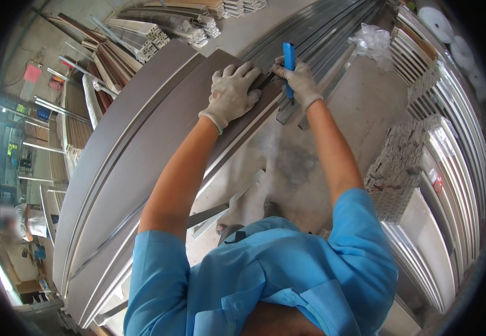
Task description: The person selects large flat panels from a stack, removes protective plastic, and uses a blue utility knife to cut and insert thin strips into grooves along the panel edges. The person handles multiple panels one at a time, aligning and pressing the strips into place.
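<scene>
My left hand [231, 92], in a pale work glove, lies on a long brown panel [189, 106] near its far end. Its fingers are spread over the surface and grip nothing that I can see. Just beyond the panel's right edge is my right hand [303, 81], gloved too. It is closed around a flat blue tool [289, 56] that looks like a utility knife, held upright with a short dark tip at its lower end. A dark strip by the panel's corner, between the hands, is too small to make out. Another brown panel [136, 92] lies alongside on the left.
Long grey metal profiles [321, 39] lie at the far side, with crumpled clear plastic [373, 42] beside them. Stacked metal profiles [402, 162] line the right. Bundled profiles [142, 36] stand at the far left. Below the panels shows a concrete floor [287, 151].
</scene>
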### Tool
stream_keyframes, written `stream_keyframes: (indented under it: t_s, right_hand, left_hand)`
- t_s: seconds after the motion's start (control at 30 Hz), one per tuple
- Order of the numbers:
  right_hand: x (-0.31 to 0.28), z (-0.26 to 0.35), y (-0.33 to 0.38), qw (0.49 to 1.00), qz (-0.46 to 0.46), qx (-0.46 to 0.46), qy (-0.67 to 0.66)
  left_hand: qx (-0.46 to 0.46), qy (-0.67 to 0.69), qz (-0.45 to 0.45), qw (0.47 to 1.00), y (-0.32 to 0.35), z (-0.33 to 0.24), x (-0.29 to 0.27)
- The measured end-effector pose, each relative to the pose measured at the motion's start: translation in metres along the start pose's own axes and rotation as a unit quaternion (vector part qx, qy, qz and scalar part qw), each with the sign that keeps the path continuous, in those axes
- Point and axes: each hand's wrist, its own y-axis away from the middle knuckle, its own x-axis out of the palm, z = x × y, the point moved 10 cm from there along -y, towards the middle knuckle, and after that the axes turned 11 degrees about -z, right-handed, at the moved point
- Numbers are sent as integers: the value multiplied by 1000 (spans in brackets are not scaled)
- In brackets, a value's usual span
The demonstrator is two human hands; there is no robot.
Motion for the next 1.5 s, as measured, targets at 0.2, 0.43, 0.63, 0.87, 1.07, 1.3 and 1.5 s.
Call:
stream_keyframes:
  t_s: [0.2,0.43,0.63,0.87,1.07,1.3,1.5]
  right_hand:
    - [-2,15,-1,996,-15,-63,55]
    - [-6,7,-2,999,-13,-33,-18]
    - [-56,34,33,925,-96,-152,335]
    - [-46,56,93,868,-42,-216,446]
    - [-20,58,105,796,-38,-221,563]
    - [6,73,113,725,-109,-246,634]
    - [27,80,114,679,-140,-206,691]
  left_hand:
    - [40,-25,55,997,-13,3,22]
    - [5,-28,79,996,-24,0,32]
    - [-36,27,48,998,-26,2,33]
    - [-72,27,-5,997,91,22,-69]
    - [-155,-227,44,961,253,35,-162]
    - [-211,49,-21,976,271,46,-191]
    - [-415,313,92,850,329,93,-205]
